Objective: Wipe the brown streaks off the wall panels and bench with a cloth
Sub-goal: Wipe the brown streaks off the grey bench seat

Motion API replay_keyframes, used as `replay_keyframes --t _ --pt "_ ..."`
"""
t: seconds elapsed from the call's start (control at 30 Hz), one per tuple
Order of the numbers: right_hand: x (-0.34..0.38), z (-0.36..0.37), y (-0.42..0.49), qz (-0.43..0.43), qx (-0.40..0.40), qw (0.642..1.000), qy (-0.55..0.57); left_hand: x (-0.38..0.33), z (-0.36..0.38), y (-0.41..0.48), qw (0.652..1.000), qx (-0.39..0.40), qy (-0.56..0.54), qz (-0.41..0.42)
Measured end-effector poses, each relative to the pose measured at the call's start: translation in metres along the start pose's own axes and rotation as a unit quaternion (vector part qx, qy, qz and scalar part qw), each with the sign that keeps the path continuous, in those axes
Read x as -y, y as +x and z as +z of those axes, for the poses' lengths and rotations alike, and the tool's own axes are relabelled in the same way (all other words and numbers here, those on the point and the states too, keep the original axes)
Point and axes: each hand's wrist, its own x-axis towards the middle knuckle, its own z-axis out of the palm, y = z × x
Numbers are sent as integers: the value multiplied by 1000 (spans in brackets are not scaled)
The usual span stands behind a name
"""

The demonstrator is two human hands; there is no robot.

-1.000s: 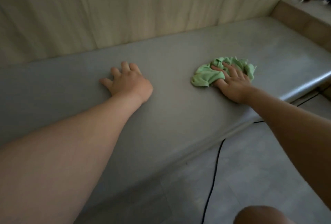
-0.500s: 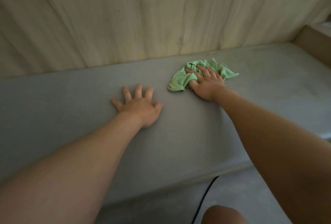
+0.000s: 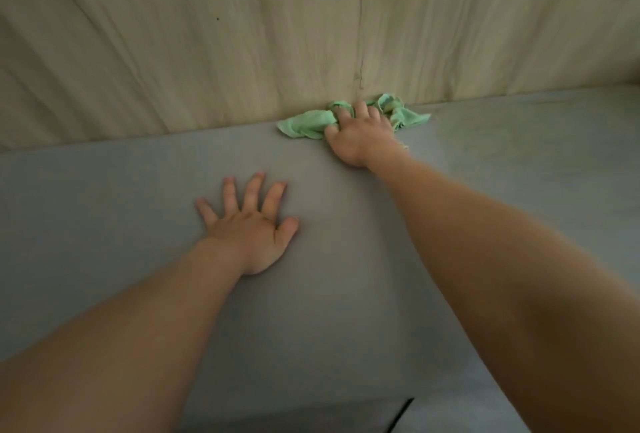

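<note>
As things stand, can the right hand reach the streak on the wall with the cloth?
Probably yes: the right hand grips the cloth at the foot of the wall, just below the streak, with nothing between.

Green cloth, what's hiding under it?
The grey bench is under the green cloth, right where it meets the wall panel. The right hand grips it from above. Any streak beneath is covered.

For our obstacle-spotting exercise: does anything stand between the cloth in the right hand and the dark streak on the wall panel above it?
Nothing visible does. The right hand grips the cloth at the foot of the wall panel, directly below the streak; only bare panel lies between. The left hand rests on the bench.
</note>
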Motion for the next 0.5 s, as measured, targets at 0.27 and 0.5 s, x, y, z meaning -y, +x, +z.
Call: replay_keyframes --t 0.27,0.5 --pt "-131 -31 -2 123 -20 992 -28 2 -7 3 999 41 -7 -4" --pt "-78 -19 -4 134 -8 991 -20 1 -4 2 999 35 -6 3"
